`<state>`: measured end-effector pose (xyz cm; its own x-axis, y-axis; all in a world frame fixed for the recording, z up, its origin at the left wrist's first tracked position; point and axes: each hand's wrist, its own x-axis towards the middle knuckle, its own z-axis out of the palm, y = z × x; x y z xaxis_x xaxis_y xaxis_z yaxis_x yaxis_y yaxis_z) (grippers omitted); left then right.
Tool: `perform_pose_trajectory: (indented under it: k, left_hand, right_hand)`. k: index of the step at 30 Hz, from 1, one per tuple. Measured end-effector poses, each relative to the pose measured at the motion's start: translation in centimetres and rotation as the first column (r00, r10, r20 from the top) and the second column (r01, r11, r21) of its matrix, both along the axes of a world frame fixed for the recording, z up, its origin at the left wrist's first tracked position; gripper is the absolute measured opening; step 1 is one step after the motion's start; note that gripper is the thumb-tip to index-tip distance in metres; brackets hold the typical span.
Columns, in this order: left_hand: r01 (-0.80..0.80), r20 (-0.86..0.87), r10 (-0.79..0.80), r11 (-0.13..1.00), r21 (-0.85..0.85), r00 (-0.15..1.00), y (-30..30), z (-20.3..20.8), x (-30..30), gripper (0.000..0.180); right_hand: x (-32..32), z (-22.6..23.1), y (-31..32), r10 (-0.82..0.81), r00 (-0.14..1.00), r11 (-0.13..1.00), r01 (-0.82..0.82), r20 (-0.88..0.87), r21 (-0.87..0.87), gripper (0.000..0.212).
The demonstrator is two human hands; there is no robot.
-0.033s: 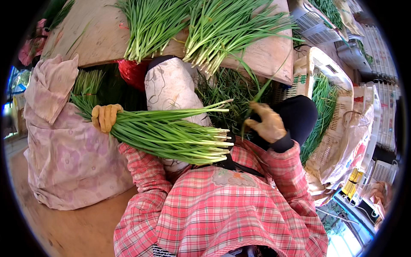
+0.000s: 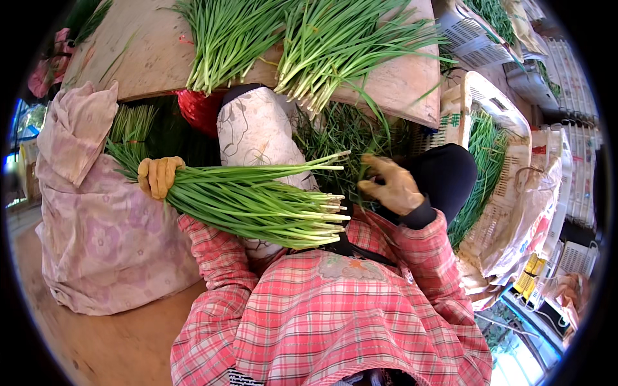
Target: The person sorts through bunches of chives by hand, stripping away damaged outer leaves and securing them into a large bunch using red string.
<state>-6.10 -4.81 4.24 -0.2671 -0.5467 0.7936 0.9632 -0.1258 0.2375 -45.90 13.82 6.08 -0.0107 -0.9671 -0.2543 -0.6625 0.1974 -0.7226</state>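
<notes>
My left hand (image 2: 159, 177), in a tan glove, is closed round the leafy end of a bunch of garlic chives (image 2: 257, 202). The bunch lies across my lap, its pale cut stems pointing right. Just past those stems is my right hand (image 2: 391, 185), also gloved, with thumb and forefinger apart. A thin green leaf (image 2: 368, 156) shows at its fingertips; whether they touch it is unclear. Below the table edge, between my knees, is a heap of loose dark green leaves (image 2: 338, 141).
A wooden table (image 2: 145, 48) ahead bears two piles of chives (image 2: 235, 45), stems overhanging its near edge. At right stands a white plastic crate (image 2: 499, 96) of greens (image 2: 484, 154). A flowered cloth (image 2: 116, 231) drapes something bulky at left. A red bag (image 2: 196, 112) sits under the table.
My right hand has moved slightly left, toward the stem ends. The long leaf near its fingers has shifted with it. My left hand and the bunch stay put.
</notes>
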Motion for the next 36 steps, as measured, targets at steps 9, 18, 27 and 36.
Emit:
perform_pose_trajectory:
  k: [9, 18, 27, 36]
  left_hand:
    - [0.020, -0.037, -0.019, 1.000, 0.020, 0.999, 0.1, -0.4, 0.1, 0.028]
    - [0.027, 0.012, -0.027, 0.999, -0.038, 1.000, -0.1, 0.0, 0.3, 0.025]
    - [0.015, -0.026, -0.015, 0.999, -0.029, 1.000, 0.0, 0.6, -0.1, 0.013]
    - [-0.019, -0.022, 0.017, 0.998, -0.053, 1.000, -0.1, 0.5, -0.1, 0.013]
  right_hand:
    - [4.6, 0.7, -2.3, -0.353, 0.651, 0.935, 0.226, 0.672, 0.272, 0.015]
    - [0.9, 0.6, 0.3, -0.212, 0.970, 0.971, 0.196, -0.121, -0.135, 0.016]
    - [7.9, 1.7, -2.3, 0.174, 0.856, 0.985, -0.158, 0.487, -0.074, 0.018]
    - [3.4, -0.4, -0.5, -0.121, 0.816, 0.943, -0.083, -0.565, -0.322, 0.006]
